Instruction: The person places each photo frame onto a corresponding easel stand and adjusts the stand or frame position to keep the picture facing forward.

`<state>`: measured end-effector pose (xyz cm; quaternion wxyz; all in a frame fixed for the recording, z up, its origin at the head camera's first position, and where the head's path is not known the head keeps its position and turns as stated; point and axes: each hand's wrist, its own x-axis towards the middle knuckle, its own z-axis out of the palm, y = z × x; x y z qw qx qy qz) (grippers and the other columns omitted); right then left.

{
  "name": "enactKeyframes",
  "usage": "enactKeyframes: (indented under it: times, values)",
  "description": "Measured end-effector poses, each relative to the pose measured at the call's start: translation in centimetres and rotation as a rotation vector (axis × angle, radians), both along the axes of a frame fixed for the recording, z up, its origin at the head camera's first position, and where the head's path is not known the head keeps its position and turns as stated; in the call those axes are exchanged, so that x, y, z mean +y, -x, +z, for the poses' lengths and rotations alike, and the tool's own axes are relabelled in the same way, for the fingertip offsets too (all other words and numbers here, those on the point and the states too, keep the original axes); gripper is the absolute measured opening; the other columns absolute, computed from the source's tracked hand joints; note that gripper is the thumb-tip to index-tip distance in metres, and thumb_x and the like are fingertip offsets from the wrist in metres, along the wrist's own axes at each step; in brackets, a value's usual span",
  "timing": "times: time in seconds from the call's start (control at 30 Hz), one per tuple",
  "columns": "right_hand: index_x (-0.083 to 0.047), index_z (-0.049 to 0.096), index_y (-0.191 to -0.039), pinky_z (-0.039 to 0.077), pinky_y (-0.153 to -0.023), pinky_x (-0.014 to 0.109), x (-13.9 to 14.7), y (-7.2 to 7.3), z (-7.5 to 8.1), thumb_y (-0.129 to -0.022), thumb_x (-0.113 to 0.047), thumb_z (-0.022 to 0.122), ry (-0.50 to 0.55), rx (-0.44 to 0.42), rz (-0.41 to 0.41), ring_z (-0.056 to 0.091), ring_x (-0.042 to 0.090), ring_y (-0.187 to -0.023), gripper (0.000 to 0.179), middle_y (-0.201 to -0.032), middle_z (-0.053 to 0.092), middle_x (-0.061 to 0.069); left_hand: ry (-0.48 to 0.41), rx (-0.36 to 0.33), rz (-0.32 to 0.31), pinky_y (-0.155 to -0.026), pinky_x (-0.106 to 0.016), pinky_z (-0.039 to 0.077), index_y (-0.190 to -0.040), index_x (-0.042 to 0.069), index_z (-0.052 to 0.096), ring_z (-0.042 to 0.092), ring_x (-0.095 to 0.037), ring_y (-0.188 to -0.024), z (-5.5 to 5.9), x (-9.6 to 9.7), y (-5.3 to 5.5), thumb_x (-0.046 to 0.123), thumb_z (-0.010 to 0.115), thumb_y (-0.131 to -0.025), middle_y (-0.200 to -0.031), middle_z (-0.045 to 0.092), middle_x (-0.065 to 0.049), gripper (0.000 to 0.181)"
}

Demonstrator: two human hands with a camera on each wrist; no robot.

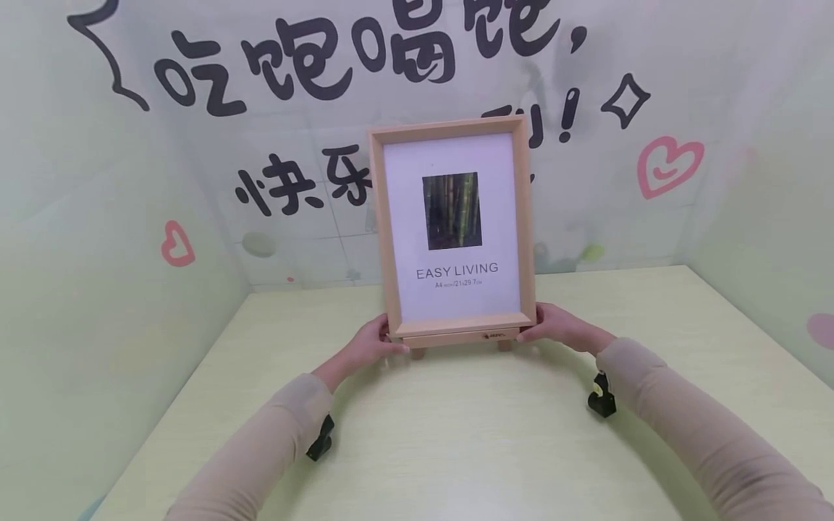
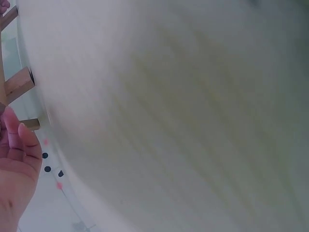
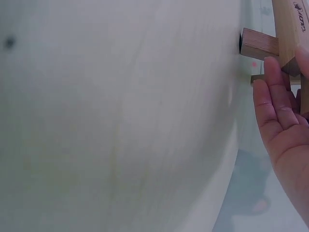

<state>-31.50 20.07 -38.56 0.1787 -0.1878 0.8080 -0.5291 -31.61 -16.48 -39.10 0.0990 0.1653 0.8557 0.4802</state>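
A wooden picture frame (image 1: pixel 457 297) stands nearly upright at the back middle of the table in the head view, leaning on a small wooden tabletop easel (image 1: pixel 456 338). Inside it is a white sheet with a bamboo picture and the words EASY LIVING. My left hand (image 1: pixel 370 344) holds the left end of the easel's ledge, thumb in front. At the other end, my right hand (image 1: pixel 567 328) grips the ledge the same way. Short easel legs (image 2: pixel 20 86) show in both wrist views; whether their feet touch the table I cannot tell. The easel's back is hidden.
The pale wood-grain table (image 1: pixel 469 427) meets a printed backdrop (image 1: pixel 293 239) with large black characters and pink hearts. Side panels (image 1: pixel 85 289) flank the table. Black wrist mounts (image 1: pixel 602 396) hang beneath both sleeves.
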Motion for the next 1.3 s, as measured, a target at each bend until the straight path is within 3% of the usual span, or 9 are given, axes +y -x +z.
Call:
enactKeyframes:
  times: [0.17,0.3,0.53,0.77,1.1,1.3]
  values:
    - [0.006,0.031,-0.135,0.04,-0.095,0.044,0.2,0.0,-0.2,-0.085,-0.014,0.063,0.025,-0.034,-0.003,0.054,0.025,-0.106,0.063,-0.126,0.051,0.022,-0.025,-0.03,-0.022,-0.079,-0.034,0.05,-0.136,-0.001,0.033,0.057,-0.027,-0.1,0.0,-0.4,-0.2,0.019,0.071,-0.08,-0.12,0.054,-0.021,0.071]
    - [0.006,0.031,-0.134,0.047,-0.087,0.04,0.4,0.0,-0.2,-0.087,-0.016,0.061,0.055,-0.064,-0.014,0.06,0.021,-0.096,0.06,-0.12,0.055,0.021,-0.089,-0.063,-0.026,-0.08,-0.036,0.05,-0.133,0.0,0.035,0.06,-0.027,-0.098,0.0,-1.1,-0.1,0.021,0.067,-0.084,-0.12,0.054,-0.022,0.062]
    - [0.007,0.029,-0.135,0.049,-0.085,0.039,0.7,0.1,0.0,-0.087,-0.015,0.062,0.07,-0.069,-0.051,0.062,0.021,-0.093,0.062,-0.12,0.055,0.024,-0.094,-0.047,-0.023,-0.076,-0.041,0.047,-0.126,-0.006,0.04,0.061,-0.034,-0.088,2.6,-1.1,-1.6,0.012,0.058,-0.089,-0.111,0.055,-0.022,0.045]
    - [0.006,0.03,-0.134,0.049,-0.084,0.038,0.3,0.0,0.1,-0.087,-0.016,0.062,0.075,-0.058,-0.049,0.063,0.02,-0.092,0.06,-0.12,0.056,0.023,-0.067,-0.028,-0.009,-0.08,-0.045,0.046,-0.124,-0.006,0.042,0.061,-0.028,-0.087,3.2,-1.2,-2.2,0.012,0.059,-0.088,-0.111,0.055,-0.021,0.044]
    - [0.007,0.032,-0.132,0.049,-0.08,0.037,0.1,0.1,0.0,-0.087,-0.017,0.061,0.043,-0.05,-0.048,0.062,0.02,-0.09,0.058,-0.116,0.059,0.021,-0.051,-0.006,-0.018,-0.08,-0.045,0.046,-0.121,-0.008,0.044,0.061,-0.026,-0.086,3.2,-1.7,-2.2,0.011,0.06,-0.088,-0.11,0.056,-0.022,0.041]
    - [0.008,0.031,-0.132,0.05,-0.079,0.037,0.1,0.0,0.0,-0.087,-0.016,0.06,0.045,-0.061,-0.049,0.062,0.022,-0.09,0.059,-0.119,0.057,0.023,-0.044,-0.008,-0.015,-0.078,-0.041,0.047,-0.121,-0.006,0.044,0.062,-0.026,-0.086,1.5,-2.3,-0.8,0.014,0.06,-0.088,-0.111,0.056,-0.021,0.043]
